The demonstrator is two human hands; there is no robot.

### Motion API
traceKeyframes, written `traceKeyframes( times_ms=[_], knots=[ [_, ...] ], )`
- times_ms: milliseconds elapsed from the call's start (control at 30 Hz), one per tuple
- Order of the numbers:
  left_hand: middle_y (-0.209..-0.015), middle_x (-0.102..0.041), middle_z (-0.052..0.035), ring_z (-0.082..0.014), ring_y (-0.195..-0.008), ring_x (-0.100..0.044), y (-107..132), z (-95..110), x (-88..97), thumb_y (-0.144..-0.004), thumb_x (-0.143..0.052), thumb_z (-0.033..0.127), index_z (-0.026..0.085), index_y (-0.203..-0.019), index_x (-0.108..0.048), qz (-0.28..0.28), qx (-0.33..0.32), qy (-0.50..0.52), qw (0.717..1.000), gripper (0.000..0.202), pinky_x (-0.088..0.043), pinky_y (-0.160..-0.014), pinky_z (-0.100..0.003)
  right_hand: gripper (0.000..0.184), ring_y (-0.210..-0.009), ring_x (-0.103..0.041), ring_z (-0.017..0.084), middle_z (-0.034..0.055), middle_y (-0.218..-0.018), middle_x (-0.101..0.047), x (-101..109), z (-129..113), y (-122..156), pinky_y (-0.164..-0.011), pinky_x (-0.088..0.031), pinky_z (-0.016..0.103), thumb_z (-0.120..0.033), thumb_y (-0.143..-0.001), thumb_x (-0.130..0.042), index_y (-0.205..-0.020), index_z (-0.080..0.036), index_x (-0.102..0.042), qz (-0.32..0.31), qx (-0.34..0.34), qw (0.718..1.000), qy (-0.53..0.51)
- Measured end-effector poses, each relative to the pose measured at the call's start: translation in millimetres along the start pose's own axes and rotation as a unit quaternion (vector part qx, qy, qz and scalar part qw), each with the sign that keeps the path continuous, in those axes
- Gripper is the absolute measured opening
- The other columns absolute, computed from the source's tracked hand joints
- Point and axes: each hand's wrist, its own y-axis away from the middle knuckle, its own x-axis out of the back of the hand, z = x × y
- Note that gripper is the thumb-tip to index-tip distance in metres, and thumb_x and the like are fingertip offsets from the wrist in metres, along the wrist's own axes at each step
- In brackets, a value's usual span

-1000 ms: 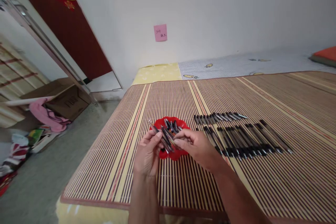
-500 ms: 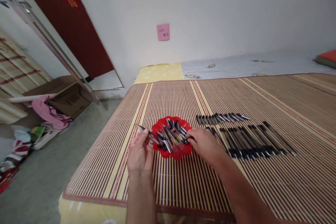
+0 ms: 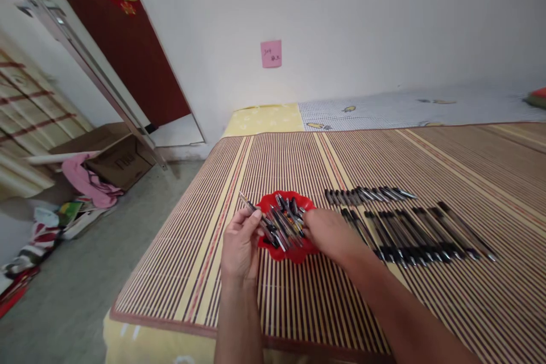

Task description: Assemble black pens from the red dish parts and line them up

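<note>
My left hand [image 3: 244, 239] is closed at the left rim of a red, scallop-edged bowl [image 3: 298, 257]. Between its thumb and fingers is a clear-barrelled pen [image 3: 247, 202], its tip pointing up and to the left. Inside the bowl lies a jumble of pens and black pen parts [image 3: 285, 226]. Over the bowl's right side, my right hand [image 3: 328, 232] reaches in with its fingers drawn together among the pens. What its fingertips grip is hidden.
On the striped mat [image 3: 191, 250], a row of black-capped pens [image 3: 405, 236] lies right of the bowl. Behind it runs a row of shorter pen caps or parts [image 3: 367, 194]. A cardboard box [image 3: 123, 162] and pink cloth [image 3: 91, 179] are on the floor at left.
The view has shifted slightly, moving everything to the right. The pen in my left hand is tilted more steeply. My right hand stays at the bowl's right side, fingers less visible.
</note>
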Motion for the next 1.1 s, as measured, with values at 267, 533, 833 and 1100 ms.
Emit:
traceKeyframes(
  times_ms=[267,533,833,1100],
  knots=[
    [-0.068,-0.066,-0.0002,-0.0056,-0.050,-0.055,1,-5,-5.9,-0.061,-0.089,0.015,0.012,-0.076,-0.064,0.030,0.030,0.022,0.999,0.029,-0.047,-0.048,-0.014,0.011,-0.068,-0.066,0.020,0.0058,-0.071,-0.070,-6,16,8,-0.062,-0.046,0.031,-0.020,-0.082,-0.060,-0.075,-0.018,-0.067,0.073,0.002,0.969,-0.236],
    [-0.072,-0.068,-0.0034,-0.0077,-0.056,-0.063,3,-4,-16.7,-0.081,-0.065,-0.002,0.011,-0.077,-0.062,0.117,0.050,0.090,0.988,0.014,-0.055,-0.054,-0.016,0.031,-0.069,-0.073,0.019,0.0047,-0.075,-0.075,-19,0,29,-0.066,-0.058,0.032,-0.037,-0.078,-0.072,-0.100,-0.016,-0.069,0.081,-0.058,0.707,-0.700],
    [-0.077,-0.068,-0.0027,-0.0090,-0.063,-0.065,10,-14,-27.5,-0.080,-0.071,0.003,0.011,-0.080,-0.065,0.114,0.021,0.079,0.990,0.010,-0.056,-0.057,-0.017,0.026,-0.068,-0.071,0.016,0.0036,-0.074,-0.074,-23,-25,30,-0.067,-0.059,0.028,-0.039,-0.079,-0.076,-0.092,-0.017,-0.070,0.182,-0.082,0.629,-0.752],
    [-0.073,-0.069,-0.0027,-0.0089,-0.059,-0.064,12,-15,-29.3,-0.079,-0.072,0.004,0.012,-0.080,-0.065,0.130,0.007,0.086,0.988,0.011,-0.054,-0.056,-0.017,0.022,-0.068,-0.071,0.017,0.0048,-0.074,-0.074,-18,-30,33,-0.067,-0.060,0.031,-0.037,-0.080,-0.073,-0.089,-0.017,-0.069,0.205,-0.084,0.651,-0.726]
  ],
)
